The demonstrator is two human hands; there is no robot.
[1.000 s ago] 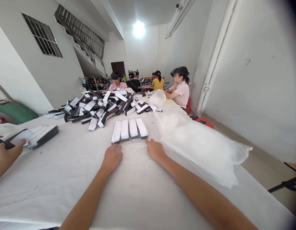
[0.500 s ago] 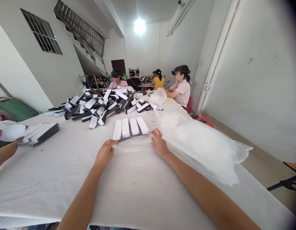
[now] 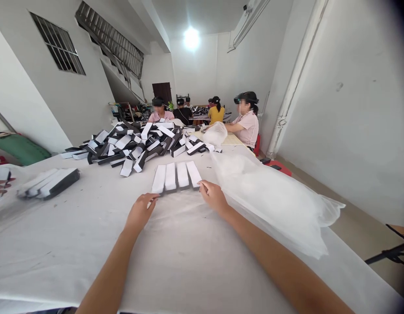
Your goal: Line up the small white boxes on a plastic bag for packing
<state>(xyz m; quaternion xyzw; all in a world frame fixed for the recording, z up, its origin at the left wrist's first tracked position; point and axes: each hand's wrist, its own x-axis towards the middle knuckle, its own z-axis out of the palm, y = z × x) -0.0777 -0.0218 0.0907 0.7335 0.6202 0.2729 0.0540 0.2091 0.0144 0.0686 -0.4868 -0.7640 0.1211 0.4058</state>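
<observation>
Four-sided white pieces with black sides, several in a row (image 3: 176,175), lie in front of me, seemingly inside a thin clear plastic bag (image 3: 178,197). At the row's near left corner, my left hand (image 3: 142,211) has thumb and fingers pinched together on the bag's edge. My right hand (image 3: 215,197) pinches the same edge at the near right corner, close to the last piece. The film is hard to make out against the white cloth.
A heap of black and white pieces (image 3: 139,144) lies ahead on the white-covered table (image 3: 175,266). A large translucent bag (image 3: 270,196) spreads to the right. At left, a co-worker's hand (image 3: 1,185) is near another bagged row (image 3: 54,182). Other people sit beyond.
The bag's near edge has dropped flatter, and the row has shifted slightly left. Both my hands moved a little left. The co-worker's hand at left moved away toward the frame edge.
</observation>
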